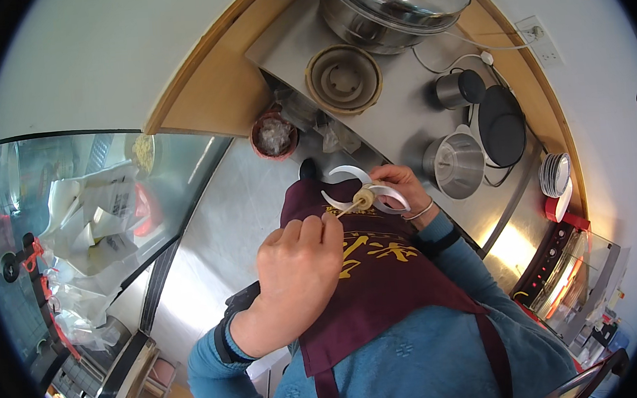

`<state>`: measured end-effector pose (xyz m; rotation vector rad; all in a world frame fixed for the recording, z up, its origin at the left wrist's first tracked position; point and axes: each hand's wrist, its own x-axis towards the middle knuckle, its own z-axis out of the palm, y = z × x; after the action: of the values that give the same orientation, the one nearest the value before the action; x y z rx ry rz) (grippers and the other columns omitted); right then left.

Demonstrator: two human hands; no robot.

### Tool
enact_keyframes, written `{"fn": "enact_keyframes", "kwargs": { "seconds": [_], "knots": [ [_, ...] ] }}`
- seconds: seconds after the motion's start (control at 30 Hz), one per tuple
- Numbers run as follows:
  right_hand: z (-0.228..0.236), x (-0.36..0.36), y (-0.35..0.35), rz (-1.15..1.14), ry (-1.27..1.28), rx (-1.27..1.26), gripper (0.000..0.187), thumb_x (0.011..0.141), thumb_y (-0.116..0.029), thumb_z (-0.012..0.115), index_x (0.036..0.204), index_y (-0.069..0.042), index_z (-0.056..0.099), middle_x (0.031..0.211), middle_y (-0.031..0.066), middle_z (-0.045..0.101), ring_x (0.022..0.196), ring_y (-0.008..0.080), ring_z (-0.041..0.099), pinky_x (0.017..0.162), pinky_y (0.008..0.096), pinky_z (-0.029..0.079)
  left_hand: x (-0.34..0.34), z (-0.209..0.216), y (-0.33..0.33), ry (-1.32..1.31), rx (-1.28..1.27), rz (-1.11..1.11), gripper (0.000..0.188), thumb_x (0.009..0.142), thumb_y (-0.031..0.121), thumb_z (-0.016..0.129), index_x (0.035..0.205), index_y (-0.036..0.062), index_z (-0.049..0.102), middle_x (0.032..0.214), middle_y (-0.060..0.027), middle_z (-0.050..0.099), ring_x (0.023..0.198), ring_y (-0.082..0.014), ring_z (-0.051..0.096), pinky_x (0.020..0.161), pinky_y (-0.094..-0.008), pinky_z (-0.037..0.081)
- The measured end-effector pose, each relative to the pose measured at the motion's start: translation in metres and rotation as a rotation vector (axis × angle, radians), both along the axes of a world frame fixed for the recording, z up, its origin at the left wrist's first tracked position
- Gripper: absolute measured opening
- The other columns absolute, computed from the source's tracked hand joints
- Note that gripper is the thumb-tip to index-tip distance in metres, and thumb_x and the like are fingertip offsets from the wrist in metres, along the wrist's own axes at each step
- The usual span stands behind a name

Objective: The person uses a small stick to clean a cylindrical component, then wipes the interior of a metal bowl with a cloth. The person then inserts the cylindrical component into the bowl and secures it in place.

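In front of the maroon apron [383, 257], my left hand [299, 271] is closed in a fist around a thin pale stick [350, 208]. A round tan knob [364, 196] shows at the stick's far end. Several white curved, blade-like strips [391, 195] surround this knob; their exact kind is unclear. My right hand [401, 185] is just behind and right of them, with its fingers bent around the strips' right side. Its fingertips are partly hidden, and the contact is hard to make out.
On the steel counter [400, 95] stand a large lidded pot [372, 26], a brown ceramic bowl [343, 79], a metal bowl [456, 166], a black round pan [501, 126] and stacked plates [551, 175]. A lit heater [560, 273] is at right. A lined bin [274, 135] stands on the floor.
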<state>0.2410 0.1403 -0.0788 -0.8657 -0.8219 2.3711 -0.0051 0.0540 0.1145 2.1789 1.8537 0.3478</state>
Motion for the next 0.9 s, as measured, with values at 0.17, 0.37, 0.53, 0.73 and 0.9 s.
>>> {"fn": "enact_keyframes", "kwargs": {
  "seconds": [0.17, 0.37, 0.53, 0.73, 0.9],
  "knots": [
    [0.017, -0.005, -0.001, 0.066, -0.152, 0.136, 0.019, 0.092, -0.007, 0.067, 0.109, 0.002, 0.07, 0.103, 0.008, 0.068, 0.093, 0.0155, 0.066, 0.083, 0.0267, 0.052, 0.009, -0.012, 0.002, 0.138, 0.014, -0.061, 0.016, 0.067, 0.009, 0.065, 0.082, 0.0047, 0.062, 0.071, -0.0028, 0.055, 0.065, -0.0182, 0.059, 0.055, -0.0319, 0.047],
    [0.013, 0.001, -0.003, 0.073, -0.135, 0.157, 0.02, 0.092, -0.008, 0.068, 0.109, 0.002, 0.071, 0.104, 0.0085, 0.068, 0.094, 0.0161, 0.065, 0.085, 0.0269, 0.051, -0.012, -0.019, 0.013, 0.024, -0.111, -0.171, 0.012, 0.069, 0.01, 0.065, 0.08, 0.0072, 0.064, 0.075, -0.0041, 0.06, 0.07, -0.0198, 0.064, 0.058, -0.0318, 0.051],
    [0.006, 0.004, -0.006, 0.087, -0.113, 0.127, 0.02, 0.092, -0.008, 0.068, 0.11, 0.002, 0.07, 0.105, 0.0094, 0.068, 0.094, 0.0162, 0.066, 0.084, 0.0266, 0.052, -0.025, -0.017, 0.02, -0.043, -0.19, -0.188, 0.007, 0.074, 0.009, 0.064, 0.081, 0.0086, 0.065, 0.076, -0.0039, 0.062, 0.073, -0.0216, 0.067, 0.06, -0.0344, 0.053],
    [0.011, 0.004, -0.006, 0.067, -0.062, 0.068, 0.02, 0.092, -0.006, 0.068, 0.11, 0.002, 0.07, 0.104, 0.008, 0.068, 0.093, 0.0153, 0.066, 0.082, 0.0248, 0.052, -0.033, -0.02, 0.021, -0.156, -0.24, -0.137, 0.007, 0.077, 0.007, 0.064, 0.082, 0.0105, 0.068, 0.074, -0.0046, 0.061, 0.073, -0.0253, 0.066, 0.06, -0.0376, 0.052],
    [0.017, 0.0, -0.006, 0.068, -0.079, 0.047, 0.019, 0.093, -0.005, 0.067, 0.11, 0.002, 0.07, 0.1, 0.0068, 0.068, 0.087, 0.0124, 0.066, 0.076, 0.0222, 0.052, -0.037, -0.029, 0.02, -0.349, -0.243, -0.06, 0.008, 0.084, 0.008, 0.063, 0.086, 0.0096, 0.07, 0.072, -0.0072, 0.062, 0.07, -0.0295, 0.065, 0.059, -0.0398, 0.05]
  ]
}}
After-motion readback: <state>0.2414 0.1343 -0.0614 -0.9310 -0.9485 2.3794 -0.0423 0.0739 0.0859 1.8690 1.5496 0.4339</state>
